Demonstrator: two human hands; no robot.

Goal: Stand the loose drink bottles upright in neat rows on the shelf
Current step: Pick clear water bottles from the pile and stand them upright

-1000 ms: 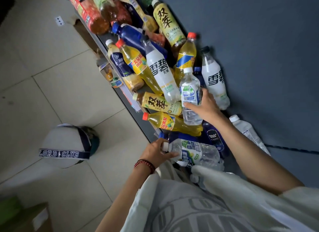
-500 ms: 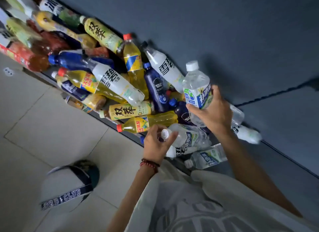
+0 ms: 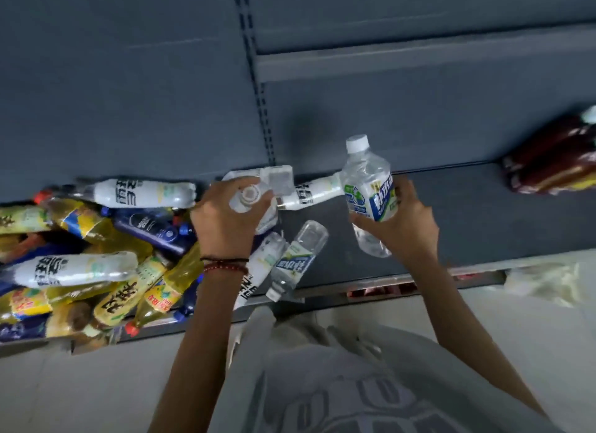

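Note:
My right hand (image 3: pixel 404 221) grips a clear water bottle (image 3: pixel 367 187) with a blue and green label, held upright above the dark shelf (image 3: pixel 467 213). My left hand (image 3: pixel 225 219) holds a second clear bottle (image 3: pixel 254 195) by its neck, cap toward me, just left of it. Below my hands two more bottles lie flat: a clear water bottle (image 3: pixel 298 258) and a white one (image 3: pixel 258 271). Another white bottle (image 3: pixel 317 190) lies behind them. A heap of yellow, white and blue bottles (image 3: pixel 96 258) fills the shelf's left part.
The shelf's grey back panel (image 3: pixel 387 116) rises behind, with a slotted upright (image 3: pixel 261 87). Dark red packs (image 3: pixel 554 155) lie on the shelf at far right. A crumpled plastic bag (image 3: pixel 541 281) sits by the shelf's front edge (image 3: pixel 371 289). Pale floor tiles (image 3: pixel 64 384) are in front.
Both hands moved right along the shelf, away from the heap, each lifting its bottle. The view swung right; the cap on the floor dropped out of sight.

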